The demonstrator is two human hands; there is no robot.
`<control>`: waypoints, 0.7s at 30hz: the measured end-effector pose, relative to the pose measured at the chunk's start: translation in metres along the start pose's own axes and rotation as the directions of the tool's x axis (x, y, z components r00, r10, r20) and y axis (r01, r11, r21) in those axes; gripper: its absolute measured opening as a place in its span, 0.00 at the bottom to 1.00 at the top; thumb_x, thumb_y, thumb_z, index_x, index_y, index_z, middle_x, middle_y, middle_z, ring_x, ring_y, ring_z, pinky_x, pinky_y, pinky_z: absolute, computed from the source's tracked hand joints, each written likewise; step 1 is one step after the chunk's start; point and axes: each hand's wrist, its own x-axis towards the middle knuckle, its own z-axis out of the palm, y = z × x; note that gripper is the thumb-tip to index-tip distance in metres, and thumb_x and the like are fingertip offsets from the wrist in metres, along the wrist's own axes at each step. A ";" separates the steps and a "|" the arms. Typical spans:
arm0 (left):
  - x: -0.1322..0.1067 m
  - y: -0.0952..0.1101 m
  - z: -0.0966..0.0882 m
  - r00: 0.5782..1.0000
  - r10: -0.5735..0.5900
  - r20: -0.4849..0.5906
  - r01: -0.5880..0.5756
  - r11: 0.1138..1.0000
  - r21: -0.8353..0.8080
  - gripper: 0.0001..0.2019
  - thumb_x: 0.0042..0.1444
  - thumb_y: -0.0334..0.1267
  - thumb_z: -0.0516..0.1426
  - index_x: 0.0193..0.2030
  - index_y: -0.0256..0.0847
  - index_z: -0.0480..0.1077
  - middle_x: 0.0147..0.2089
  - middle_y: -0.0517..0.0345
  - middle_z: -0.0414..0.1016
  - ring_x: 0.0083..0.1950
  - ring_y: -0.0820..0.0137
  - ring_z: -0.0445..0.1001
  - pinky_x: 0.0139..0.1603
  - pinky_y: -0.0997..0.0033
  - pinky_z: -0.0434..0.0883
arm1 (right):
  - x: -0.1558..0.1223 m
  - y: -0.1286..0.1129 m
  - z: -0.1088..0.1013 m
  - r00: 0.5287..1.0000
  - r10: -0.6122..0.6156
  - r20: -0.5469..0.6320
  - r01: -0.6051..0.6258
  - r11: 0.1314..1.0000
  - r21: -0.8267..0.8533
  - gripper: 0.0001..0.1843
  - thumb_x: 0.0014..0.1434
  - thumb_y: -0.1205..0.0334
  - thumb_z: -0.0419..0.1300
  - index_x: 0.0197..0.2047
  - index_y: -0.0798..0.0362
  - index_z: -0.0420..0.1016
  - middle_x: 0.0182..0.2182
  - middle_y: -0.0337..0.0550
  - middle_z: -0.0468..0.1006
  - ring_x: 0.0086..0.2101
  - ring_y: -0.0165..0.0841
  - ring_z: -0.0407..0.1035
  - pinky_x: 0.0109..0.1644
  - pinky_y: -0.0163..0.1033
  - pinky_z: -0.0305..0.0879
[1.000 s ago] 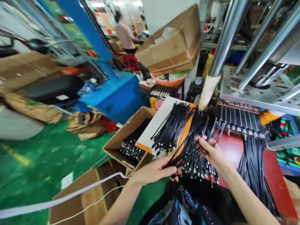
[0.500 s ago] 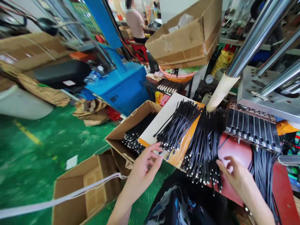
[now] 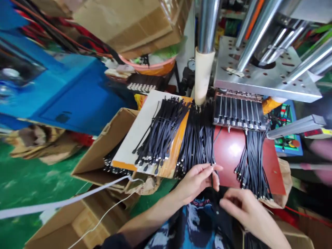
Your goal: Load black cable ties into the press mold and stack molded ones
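Observation:
Near the front edge of the work surface, my left hand (image 3: 198, 180) has its thumb and fingers pinched on the end of a black cable (image 3: 212, 184), which hangs in front of my shirt. Lower and to the right is my right hand (image 3: 246, 209), its fingers loosely curled, a gap beside the thumb and nothing seen in it. A bundle of black cables (image 3: 198, 138) with metal tips lies just beyond my left hand. Another tied cable bundle (image 3: 162, 131) rests on a white and orange board (image 3: 138, 126). More black cables (image 3: 252, 162) hang from a metal clamping fixture (image 3: 238, 110) over a red mat (image 3: 228, 152).
A press with steel columns (image 3: 207, 24) and a perforated metal plate (image 3: 261, 71) stands behind the mat. Open cardboard boxes (image 3: 114, 126) sit at the left, one holding cables. A white strap (image 3: 67, 200) crosses the lower left. A blue cabinet (image 3: 70, 93) stands farther left.
The view has swung right and down. My left hand has moved from the board's bundle to the front of the mat, now pinching a cable. My right hand has come back toward my lap.

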 end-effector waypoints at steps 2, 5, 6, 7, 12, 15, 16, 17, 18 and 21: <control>0.009 -0.004 0.009 1.000 0.006 0.015 -0.007 0.999 0.054 0.17 0.65 0.52 0.63 0.46 0.39 0.79 0.29 0.58 0.77 0.29 0.70 0.76 0.39 0.69 0.77 | 0.010 0.015 -0.006 0.938 0.101 -0.331 -0.171 0.967 -0.191 0.23 0.69 0.39 0.59 0.33 0.50 0.75 0.27 0.42 0.78 0.27 0.37 0.71 0.31 0.39 0.60; 0.018 -0.006 0.013 0.999 -0.001 0.050 -0.009 0.983 0.186 0.18 0.66 0.53 0.62 0.45 0.37 0.78 0.29 0.56 0.80 0.30 0.69 0.79 0.39 0.69 0.77 | 0.034 0.033 -0.012 0.781 0.110 -0.614 -0.428 0.812 -0.398 0.19 0.71 0.46 0.58 0.34 0.50 0.73 0.28 0.48 0.79 0.27 0.40 0.73 0.30 0.40 0.56; 0.021 -0.006 0.013 0.999 -0.019 0.051 0.006 0.972 0.234 0.19 0.66 0.54 0.62 0.45 0.37 0.78 0.30 0.55 0.81 0.31 0.67 0.81 0.41 0.68 0.78 | 0.040 0.035 -0.014 0.778 0.107 -0.619 -0.442 0.794 -0.418 0.17 0.72 0.50 0.57 0.34 0.50 0.73 0.29 0.49 0.79 0.28 0.40 0.73 0.30 0.40 0.55; 0.023 -0.007 0.012 0.998 -0.041 0.039 0.029 0.959 0.282 0.21 0.65 0.55 0.63 0.46 0.36 0.78 0.31 0.52 0.83 0.32 0.65 0.82 0.42 0.66 0.79 | 0.042 0.035 -0.015 0.787 0.104 -0.609 -0.421 0.812 -0.405 0.16 0.73 0.52 0.56 0.34 0.50 0.73 0.29 0.49 0.80 0.28 0.40 0.74 0.31 0.41 0.56; 0.040 -0.007 0.008 0.984 -0.145 -0.105 0.178 0.864 0.472 0.30 0.59 0.59 0.67 0.52 0.31 0.79 0.43 0.41 0.88 0.43 0.55 0.88 0.52 0.56 0.83 | 0.025 0.017 -0.020 0.759 0.144 -0.635 -0.198 0.980 -0.014 0.16 0.73 0.53 0.58 0.34 0.50 0.74 0.28 0.39 0.79 0.29 0.34 0.71 0.38 0.38 0.60; 0.054 -0.003 0.012 0.974 -0.169 -0.151 0.220 0.865 0.452 0.29 0.56 0.55 0.71 0.53 0.31 0.80 0.47 0.41 0.88 0.46 0.53 0.87 0.53 0.56 0.83 | 0.010 0.006 -0.011 0.782 0.168 -0.601 -0.032 0.972 0.231 0.14 0.71 0.58 0.59 0.33 0.51 0.74 0.27 0.34 0.75 0.28 0.29 0.66 0.36 0.35 0.59; 0.057 0.000 0.014 0.969 -0.187 -0.160 0.238 0.879 0.413 0.27 0.54 0.53 0.72 0.51 0.32 0.81 0.46 0.43 0.88 0.46 0.54 0.87 0.52 0.58 0.83 | 0.004 0.004 -0.006 0.824 0.150 -0.547 0.032 0.950 0.310 0.13 0.70 0.60 0.59 0.32 0.52 0.74 0.25 0.33 0.73 0.27 0.28 0.64 0.34 0.34 0.59; 0.060 0.002 0.016 0.963 -0.208 -0.171 0.258 0.895 0.365 0.25 0.52 0.51 0.73 0.49 0.34 0.81 0.46 0.45 0.88 0.45 0.55 0.87 0.51 0.61 0.84 | -0.001 0.004 -0.001 0.874 0.113 -0.472 0.085 0.921 0.379 0.12 0.69 0.61 0.60 0.31 0.52 0.74 0.25 0.31 0.71 0.26 0.27 0.63 0.33 0.33 0.58; 0.061 0.005 0.019 0.957 -0.225 -0.186 0.275 0.907 0.318 0.23 0.51 0.49 0.74 0.48 0.36 0.82 0.45 0.47 0.88 0.42 0.58 0.87 0.48 0.64 0.84 | -0.008 0.004 0.003 0.925 0.054 -0.376 0.123 0.894 0.431 0.12 0.67 0.62 0.61 0.31 0.52 0.74 0.24 0.30 0.70 0.25 0.26 0.62 0.31 0.32 0.58; 0.054 0.012 0.025 0.941 -0.257 -0.219 0.308 0.918 0.248 0.19 0.49 0.46 0.76 0.44 0.39 0.83 0.35 0.54 0.87 0.32 0.64 0.85 0.39 0.68 0.83 | -0.025 0.013 0.005 0.986 -0.152 -0.070 0.167 0.870 0.464 0.12 0.67 0.58 0.65 0.31 0.53 0.77 0.23 0.30 0.71 0.24 0.24 0.64 0.30 0.32 0.58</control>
